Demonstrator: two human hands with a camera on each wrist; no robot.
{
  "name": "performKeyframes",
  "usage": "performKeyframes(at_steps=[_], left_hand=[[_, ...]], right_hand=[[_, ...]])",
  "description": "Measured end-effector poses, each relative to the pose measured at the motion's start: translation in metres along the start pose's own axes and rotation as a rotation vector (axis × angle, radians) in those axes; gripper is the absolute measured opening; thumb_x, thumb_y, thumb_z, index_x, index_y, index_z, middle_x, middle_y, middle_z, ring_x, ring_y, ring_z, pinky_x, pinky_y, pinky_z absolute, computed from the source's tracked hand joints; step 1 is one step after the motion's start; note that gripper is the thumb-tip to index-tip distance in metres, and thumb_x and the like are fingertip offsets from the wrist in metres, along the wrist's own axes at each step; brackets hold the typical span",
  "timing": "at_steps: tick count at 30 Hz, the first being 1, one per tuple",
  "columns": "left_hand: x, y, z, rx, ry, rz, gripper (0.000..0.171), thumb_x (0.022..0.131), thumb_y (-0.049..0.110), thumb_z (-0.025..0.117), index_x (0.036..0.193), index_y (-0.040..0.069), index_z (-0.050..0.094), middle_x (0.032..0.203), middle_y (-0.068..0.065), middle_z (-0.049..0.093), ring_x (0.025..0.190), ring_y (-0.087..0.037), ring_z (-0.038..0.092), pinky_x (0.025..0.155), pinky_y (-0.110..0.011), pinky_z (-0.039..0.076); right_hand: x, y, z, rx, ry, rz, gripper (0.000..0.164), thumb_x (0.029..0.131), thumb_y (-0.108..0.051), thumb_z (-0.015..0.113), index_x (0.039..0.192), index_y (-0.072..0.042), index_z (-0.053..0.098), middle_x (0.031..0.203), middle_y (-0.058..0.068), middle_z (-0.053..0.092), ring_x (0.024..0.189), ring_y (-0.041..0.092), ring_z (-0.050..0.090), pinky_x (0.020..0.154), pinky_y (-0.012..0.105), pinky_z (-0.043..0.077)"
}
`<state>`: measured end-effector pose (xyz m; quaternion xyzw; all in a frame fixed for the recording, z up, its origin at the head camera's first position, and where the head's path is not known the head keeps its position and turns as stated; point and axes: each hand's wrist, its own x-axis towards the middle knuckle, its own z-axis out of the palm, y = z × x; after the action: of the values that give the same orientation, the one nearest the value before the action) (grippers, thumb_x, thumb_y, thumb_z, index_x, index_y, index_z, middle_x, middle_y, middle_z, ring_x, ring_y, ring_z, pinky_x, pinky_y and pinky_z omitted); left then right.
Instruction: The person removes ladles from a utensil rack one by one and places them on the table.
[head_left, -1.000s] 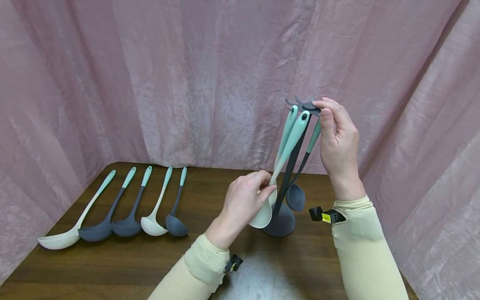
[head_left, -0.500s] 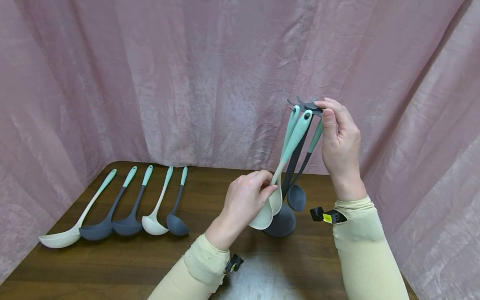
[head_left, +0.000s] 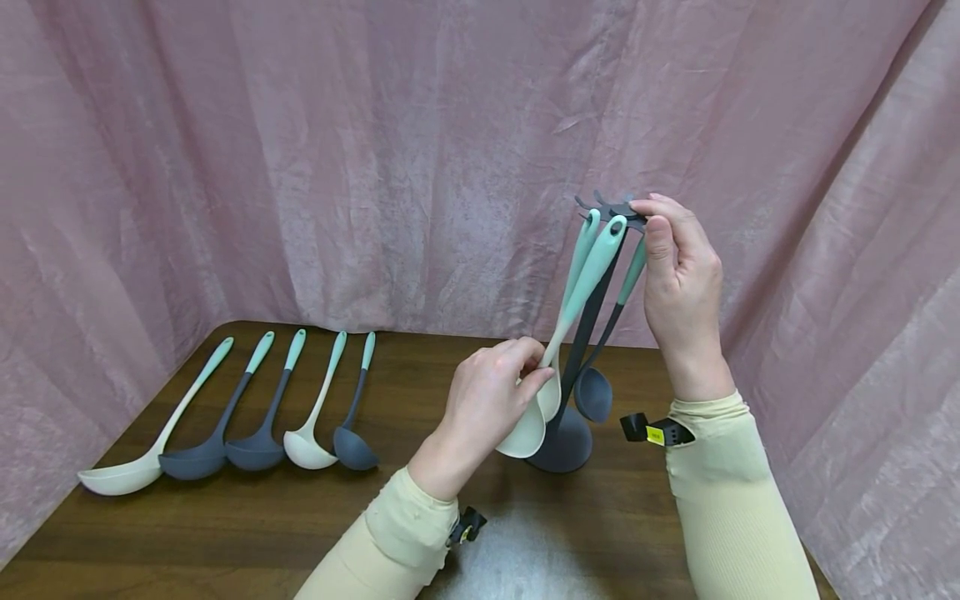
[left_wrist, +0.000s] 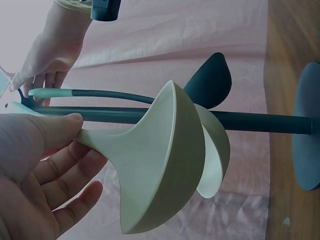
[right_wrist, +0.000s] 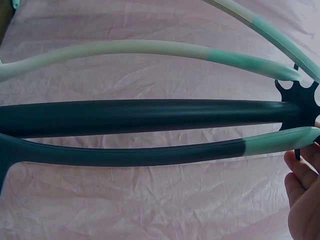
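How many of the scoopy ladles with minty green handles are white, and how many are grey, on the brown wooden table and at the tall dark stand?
White, deep-bowled, plastic-looking ladles: 4
Dark grey, deep-bowled, plastic-looking ladles: 4
Total in view: 8

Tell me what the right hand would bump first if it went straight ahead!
The right hand would likely meet the stand's dark hooked top first; it seems to be touching that, though depth is unclear.
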<state>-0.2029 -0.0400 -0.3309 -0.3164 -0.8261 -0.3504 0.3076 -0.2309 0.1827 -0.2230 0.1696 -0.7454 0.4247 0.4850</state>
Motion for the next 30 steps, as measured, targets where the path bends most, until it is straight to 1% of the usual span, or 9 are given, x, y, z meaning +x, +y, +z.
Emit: performKeyframes(at_steps=[7, 16, 25, 30], left_hand=[[-0.0004, 0.0002, -0.0006, 0.003, 0.012, 0.011, 0.018, 0.092, 0.022, 0.093, 0.096, 0.017, 0.076, 0.084, 0.009, 0.072, 0.067, -0.01, 0.058, 0.059, -0.027, 0.045], [0.0002, -0.0021, -0.0009, 0.001, 0.022, 0.008, 0.019, 0.091, 0.018, 0.093, 0.095, 0.018, 0.075, 0.083, 0.01, 0.07, 0.066, -0.009, 0.058, 0.057, -0.028, 0.045], [0.0, -0.0029, -0.0038, 0.021, 0.025, 0.02, 0.02, 0.092, 0.021, 0.093, 0.095, 0.016, 0.074, 0.083, 0.008, 0.069, 0.067, -0.01, 0.061, 0.058, -0.028, 0.048], [0.0002, -0.0026, -0.0048, 0.025, 0.02, 0.015, 0.019, 0.092, 0.022, 0.092, 0.096, 0.016, 0.074, 0.083, 0.008, 0.069, 0.066, -0.01, 0.061, 0.058, -0.029, 0.048]], right_hand=[[-0.0001, -0.0015, -0.0004, -0.005, -0.005, 0.002, 0.039, 0.116, -0.039, 0.059, 0.136, -0.012, 0.078, 0.146, 0.002, 0.07, 0.144, 0.015, 0.058, 0.119, 0.029, 0.043], [-0.0002, -0.0016, -0.0005, -0.011, -0.002, -0.002, 0.039, 0.116, -0.04, 0.059, 0.136, -0.013, 0.078, 0.146, 0.002, 0.07, 0.144, 0.015, 0.058, 0.119, 0.03, 0.043], [-0.0004, -0.0008, -0.0002, -0.009, 0.0, 0.003, 0.04, 0.116, -0.042, 0.058, 0.136, -0.012, 0.078, 0.147, 0.002, 0.07, 0.145, 0.015, 0.058, 0.119, 0.03, 0.043], [0.0, -0.0001, 0.0004, -0.007, 0.003, 0.0, 0.039, 0.116, -0.039, 0.058, 0.135, -0.012, 0.078, 0.146, 0.003, 0.07, 0.144, 0.015, 0.058, 0.119, 0.031, 0.043]])
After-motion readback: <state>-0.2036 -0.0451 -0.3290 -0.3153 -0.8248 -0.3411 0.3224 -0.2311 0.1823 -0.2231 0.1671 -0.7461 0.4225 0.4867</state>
